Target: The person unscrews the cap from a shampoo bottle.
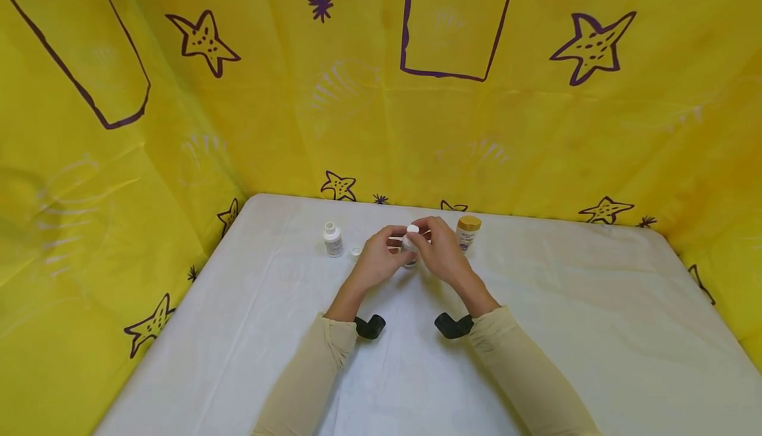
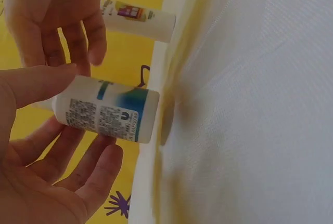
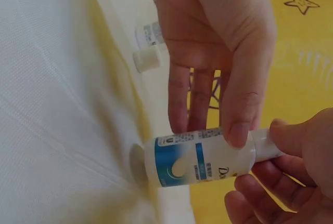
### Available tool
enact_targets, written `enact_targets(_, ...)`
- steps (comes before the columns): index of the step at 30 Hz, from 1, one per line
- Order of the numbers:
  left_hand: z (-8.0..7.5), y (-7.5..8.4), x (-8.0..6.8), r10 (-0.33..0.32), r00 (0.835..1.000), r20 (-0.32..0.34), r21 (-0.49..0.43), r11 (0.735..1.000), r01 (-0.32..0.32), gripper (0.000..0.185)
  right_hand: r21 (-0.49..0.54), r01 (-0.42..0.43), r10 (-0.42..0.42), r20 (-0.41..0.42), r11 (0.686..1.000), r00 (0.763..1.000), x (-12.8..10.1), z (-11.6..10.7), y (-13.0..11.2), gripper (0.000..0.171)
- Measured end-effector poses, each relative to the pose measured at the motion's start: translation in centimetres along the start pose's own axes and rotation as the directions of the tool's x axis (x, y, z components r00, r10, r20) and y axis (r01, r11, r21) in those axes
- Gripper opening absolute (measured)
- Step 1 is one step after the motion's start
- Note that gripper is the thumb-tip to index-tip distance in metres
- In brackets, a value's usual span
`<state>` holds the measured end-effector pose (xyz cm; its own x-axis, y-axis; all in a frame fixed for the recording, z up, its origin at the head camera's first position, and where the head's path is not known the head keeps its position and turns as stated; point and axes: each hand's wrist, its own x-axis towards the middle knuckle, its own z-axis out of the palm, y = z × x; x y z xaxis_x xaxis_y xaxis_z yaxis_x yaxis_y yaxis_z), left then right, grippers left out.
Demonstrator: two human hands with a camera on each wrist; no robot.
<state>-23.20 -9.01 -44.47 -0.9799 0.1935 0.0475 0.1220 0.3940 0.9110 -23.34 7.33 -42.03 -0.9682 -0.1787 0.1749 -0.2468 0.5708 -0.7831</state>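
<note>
My left hand holds a small white bottle with a blue-and-teal label between thumb and fingers. At its top, my right hand pinches the white cap with thumb and fingertips. The cap sits on the bottle's neck; how tightly, I cannot tell. In the left wrist view, the bottle has its printed back label facing the camera, and its base is just off the white tabletop, above its shadow.
Left of my hands stands a white bottle without a cap, its neck showing. A loose white cap lies beside it. A white bottle with a gold cap stands right of my hands. Yellow patterned cloth walls the table.
</note>
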Motion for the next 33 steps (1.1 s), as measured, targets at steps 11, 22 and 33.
enact_targets(11,0.4,0.7,-0.5,0.0,0.997,0.077,0.028,1.0,-0.002,0.051,0.045,0.018,-0.019,0.021,0.999,1.0,-1.7,-2.1,-0.7,0.033)
enact_targets(22,1.0,2.0,-1.0,0.111,0.979,0.171,0.066,0.99,-0.124,0.042,0.071,0.062,-0.062,0.001,0.996,0.998,-4.0,-5.2,-1.1,0.036)
enact_targets(33,1.3,4.0,-2.0,0.214,0.954,0.209,0.097,0.966,-0.238,0.045,0.026,0.048,-0.048,-0.007,0.998,0.999,-5.5,-8.1,-1.4,0.034)
